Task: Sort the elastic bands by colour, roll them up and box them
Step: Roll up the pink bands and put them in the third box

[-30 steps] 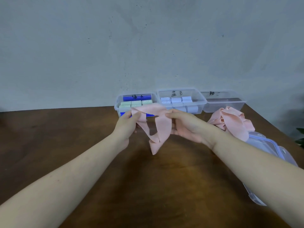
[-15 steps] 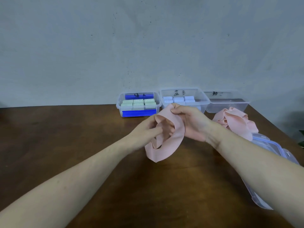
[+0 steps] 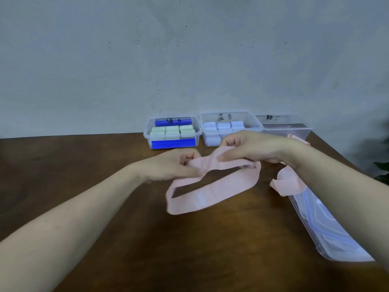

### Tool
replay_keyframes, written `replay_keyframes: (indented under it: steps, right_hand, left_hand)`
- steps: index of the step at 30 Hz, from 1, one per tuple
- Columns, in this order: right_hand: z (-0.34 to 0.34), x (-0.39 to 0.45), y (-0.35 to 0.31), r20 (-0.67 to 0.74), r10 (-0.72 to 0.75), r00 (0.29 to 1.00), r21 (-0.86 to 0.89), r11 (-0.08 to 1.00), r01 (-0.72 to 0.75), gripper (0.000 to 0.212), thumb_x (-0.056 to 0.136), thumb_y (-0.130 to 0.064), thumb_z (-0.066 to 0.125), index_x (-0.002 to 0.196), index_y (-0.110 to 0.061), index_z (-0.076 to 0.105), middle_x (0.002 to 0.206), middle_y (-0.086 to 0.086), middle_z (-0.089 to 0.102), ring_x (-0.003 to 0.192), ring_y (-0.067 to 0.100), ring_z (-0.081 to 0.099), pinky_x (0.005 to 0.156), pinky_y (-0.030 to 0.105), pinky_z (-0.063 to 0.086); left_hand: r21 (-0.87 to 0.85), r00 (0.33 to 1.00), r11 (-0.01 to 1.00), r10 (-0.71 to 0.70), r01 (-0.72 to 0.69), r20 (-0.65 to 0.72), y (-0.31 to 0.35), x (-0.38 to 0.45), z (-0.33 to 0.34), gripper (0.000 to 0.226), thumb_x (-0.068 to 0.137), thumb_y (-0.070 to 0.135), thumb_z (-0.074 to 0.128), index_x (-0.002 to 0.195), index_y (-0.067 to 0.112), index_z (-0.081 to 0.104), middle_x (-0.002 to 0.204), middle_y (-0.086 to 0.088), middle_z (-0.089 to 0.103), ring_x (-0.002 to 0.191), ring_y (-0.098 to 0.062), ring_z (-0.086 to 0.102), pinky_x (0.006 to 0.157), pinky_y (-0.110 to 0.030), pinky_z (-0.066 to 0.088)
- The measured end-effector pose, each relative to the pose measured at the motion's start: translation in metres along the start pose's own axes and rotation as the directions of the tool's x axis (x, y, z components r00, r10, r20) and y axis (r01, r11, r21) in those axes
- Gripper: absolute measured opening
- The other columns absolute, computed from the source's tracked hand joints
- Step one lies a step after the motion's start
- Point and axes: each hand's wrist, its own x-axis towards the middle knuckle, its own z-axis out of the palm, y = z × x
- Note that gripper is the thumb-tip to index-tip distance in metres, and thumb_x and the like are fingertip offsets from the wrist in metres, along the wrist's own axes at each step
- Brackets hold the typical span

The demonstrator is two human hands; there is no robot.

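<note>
A pink elastic band [image 3: 212, 191] hangs as an open loop between my hands, its lower part lying on the wooden table [image 3: 105, 239]. My left hand [image 3: 174, 166] pinches the band's left end. My right hand [image 3: 252, 147] grips its upper strip from above. More pink bands [image 3: 288, 182] lie in a heap behind my right forearm. At the back stand three clear boxes: the left box [image 3: 147, 135] holds green rolls, the middle box [image 3: 257, 128] holds pale blue rolls, and the right box [image 3: 303, 131] shows no bands.
A stack of clear lids with blue seals [image 3: 328, 226] lies on the table at the right, partly under my right forearm. A grey wall stands close behind the boxes. A dark plant leaf [image 3: 382, 171] shows at the right edge.
The band was bunched in a small fold between my hands. Now it is pulled out wide into a long loop, with my hands lower and farther apart.
</note>
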Motion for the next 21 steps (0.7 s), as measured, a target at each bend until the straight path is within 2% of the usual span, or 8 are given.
replay_keyframes:
  steps: [4, 6, 8, 11, 13, 15, 18, 21]
  right_hand:
    - [0.018, 0.011, -0.006, -0.345, -0.156, 0.926, -0.349, 0.937, 0.028, 0.019, 0.088, -0.036, 0.067, 0.08, -0.024, 0.057, 0.075, -0.007, 0.062, 0.069, 0.01, 0.055, 0.063, 0.027, 0.042]
    - [0.029, 0.016, -0.001, -0.407, -0.225, 0.885, -0.389, 0.919, 0.055, 0.017, 0.088, -0.032, 0.064, 0.08, -0.023, 0.052, 0.079, -0.003, 0.062, 0.071, 0.016, 0.053, 0.065, 0.033, 0.044]
    - [0.035, 0.018, 0.003, -0.418, -0.241, 0.876, -0.378, 0.923, 0.074, 0.017, 0.087, -0.03, 0.062, 0.082, -0.023, 0.048, 0.082, -0.002, 0.061, 0.069, 0.014, 0.048, 0.066, 0.033, 0.042]
    - [0.038, 0.02, 0.009, -0.318, -0.226, 0.921, -0.304, 0.944, 0.127, 0.025, 0.086, -0.036, 0.068, 0.087, -0.022, 0.047, 0.087, -0.005, 0.06, 0.072, 0.007, 0.048, 0.068, 0.026, 0.041]
    - [0.04, 0.021, 0.012, -0.238, -0.183, 0.954, -0.221, 0.967, 0.13, 0.043, 0.081, -0.055, 0.073, 0.091, -0.02, 0.049, 0.092, -0.007, 0.061, 0.076, 0.001, 0.051, 0.071, 0.021, 0.042]
    - [0.041, 0.024, 0.016, -0.211, -0.146, 0.967, -0.041, 0.989, 0.14, 0.056, 0.075, -0.067, 0.07, 0.097, -0.021, 0.047, 0.103, -0.002, 0.066, 0.088, 0.002, 0.056, 0.083, 0.026, 0.044]
    - [0.044, 0.033, 0.022, -0.147, -0.111, 0.983, 0.254, 0.956, 0.146, 0.047, 0.088, -0.055, 0.068, 0.122, -0.033, 0.043, 0.118, -0.01, 0.07, 0.118, 0.009, 0.06, 0.11, 0.039, 0.04]
    - [0.052, 0.04, 0.021, -0.123, -0.14, 0.983, 0.293, 0.941, 0.17, 0.046, 0.086, -0.048, 0.074, 0.127, -0.033, 0.057, 0.118, -0.011, 0.071, 0.117, 0.011, 0.063, 0.111, 0.042, 0.042]
  left_hand:
    - [0.156, 0.925, 0.988, 0.045, 0.016, -0.378, -0.002, 0.019, 0.007, 0.01, 0.093, 0.023, 0.065, 0.091, 0.02, 0.056, 0.083, 0.0, 0.066, 0.065, -0.006, 0.058, 0.065, -0.023, 0.046]
    - [0.003, 0.861, 0.999, -0.027, 0.033, -0.508, -0.004, 0.026, 0.01, 0.011, 0.097, 0.022, 0.057, 0.091, 0.018, 0.049, 0.081, -0.006, 0.06, 0.056, -0.012, 0.06, 0.055, -0.025, 0.05]
    - [-0.228, 0.845, 0.974, -0.114, -0.01, -0.522, -0.001, 0.03, 0.012, 0.012, 0.099, 0.02, 0.054, 0.092, 0.017, 0.045, 0.083, -0.009, 0.061, 0.058, -0.018, 0.062, 0.052, -0.028, 0.053]
    - [-0.35, 0.86, 0.929, -0.079, -0.12, -0.504, 0.007, 0.031, 0.012, 0.012, 0.098, 0.013, 0.055, 0.093, 0.016, 0.044, 0.081, -0.009, 0.067, 0.068, -0.02, 0.061, 0.051, -0.03, 0.049]
    - [-0.383, 0.853, 0.907, -0.054, -0.176, -0.519, 0.01, 0.031, 0.01, 0.013, 0.097, 0.011, 0.057, 0.093, 0.016, 0.046, 0.079, -0.008, 0.068, 0.066, -0.018, 0.059, 0.051, -0.027, 0.046]
    - [-0.451, 0.852, 0.869, -0.071, -0.202, -0.518, 0.013, 0.03, 0.007, 0.013, 0.097, 0.01, 0.059, 0.094, 0.018, 0.048, 0.078, -0.008, 0.068, 0.061, -0.017, 0.058, 0.051, -0.025, 0.045]
    - [-0.554, 0.87, 0.804, -0.1, -0.215, -0.483, 0.013, 0.03, 0.003, 0.013, 0.096, 0.009, 0.061, 0.092, 0.02, 0.054, 0.078, -0.004, 0.069, 0.062, -0.014, 0.06, 0.053, -0.023, 0.047]
    - [-0.629, 0.892, 0.751, -0.127, -0.199, -0.434, 0.012, 0.027, -0.001, 0.011, 0.097, 0.011, 0.06, 0.09, 0.019, 0.059, 0.078, 0.001, 0.069, 0.066, -0.012, 0.063, 0.059, -0.021, 0.05]
